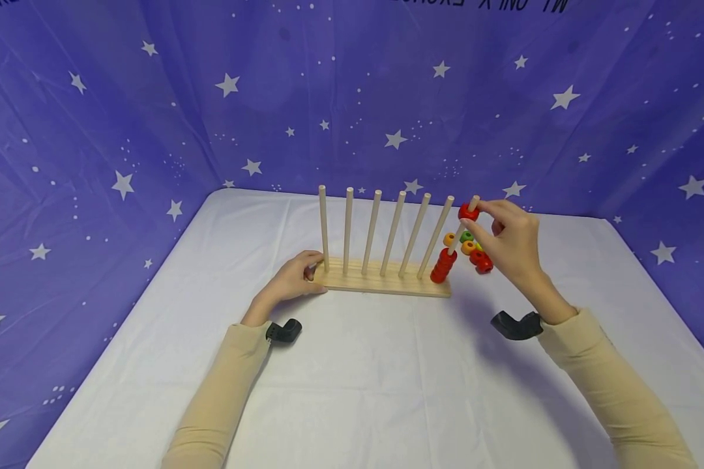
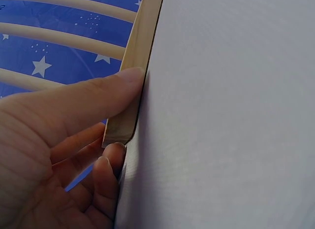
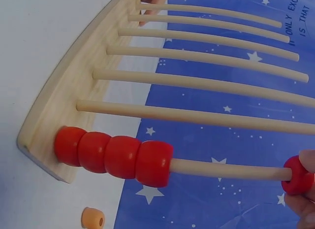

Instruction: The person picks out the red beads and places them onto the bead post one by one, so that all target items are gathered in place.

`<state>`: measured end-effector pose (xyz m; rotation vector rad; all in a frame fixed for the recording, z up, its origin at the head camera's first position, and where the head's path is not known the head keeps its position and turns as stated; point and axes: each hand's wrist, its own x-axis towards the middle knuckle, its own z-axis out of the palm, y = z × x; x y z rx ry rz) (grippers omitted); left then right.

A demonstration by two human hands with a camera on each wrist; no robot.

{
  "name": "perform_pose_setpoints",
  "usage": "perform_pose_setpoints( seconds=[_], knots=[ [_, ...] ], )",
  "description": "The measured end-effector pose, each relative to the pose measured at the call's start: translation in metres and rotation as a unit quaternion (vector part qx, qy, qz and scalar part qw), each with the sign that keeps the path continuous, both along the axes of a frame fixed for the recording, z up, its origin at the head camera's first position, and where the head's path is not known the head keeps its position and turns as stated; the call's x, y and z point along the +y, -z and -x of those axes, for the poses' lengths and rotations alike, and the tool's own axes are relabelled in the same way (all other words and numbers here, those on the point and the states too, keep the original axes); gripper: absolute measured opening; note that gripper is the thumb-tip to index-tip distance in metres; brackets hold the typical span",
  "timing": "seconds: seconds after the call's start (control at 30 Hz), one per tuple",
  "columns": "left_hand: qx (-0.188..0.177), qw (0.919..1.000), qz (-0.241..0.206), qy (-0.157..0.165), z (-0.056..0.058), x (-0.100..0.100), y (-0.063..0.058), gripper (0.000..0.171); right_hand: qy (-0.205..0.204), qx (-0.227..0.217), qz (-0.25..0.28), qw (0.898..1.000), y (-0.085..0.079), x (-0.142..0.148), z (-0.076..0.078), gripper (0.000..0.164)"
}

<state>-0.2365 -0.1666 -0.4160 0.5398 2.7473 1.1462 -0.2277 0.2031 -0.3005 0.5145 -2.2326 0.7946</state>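
On the table [image 1: 364,391] the rack [image 1: 381,284] stood between the left hand [image 1: 293,277], which gripped its left end, and, well apart, the right hand [image 1: 512,242], which, at the rightmost peg [image 1: 454,240], above a stack of red beads [image 1: 443,266], pinched another bead [image 1: 467,213] threaded on this peg.

1. Head view, top edge, right of centre: upside-down black capitals [image 1: 513,4] on the star-printed backdrop [image 1: 305,85] read "ONLY", then a cropped "EXCUS".
2. Head view, upper left corner: cropped capitals, not surely legible.
3. Right wrist view, upper right: "ONLY EXCUS" and "IS THAT", slanted, same backdrop.
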Motion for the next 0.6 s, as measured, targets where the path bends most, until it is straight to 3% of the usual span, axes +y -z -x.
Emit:
perform_pose_setpoints(
  seconds=[0.6],
  knots=[
    [0.004, 1.0, -0.003, 0.002, 0.0, 0.0, 0.001, 0.074, -0.022, -0.06, -0.066, 0.996, 0.018, 0.004, 0.002, 0.019]
  ],
)
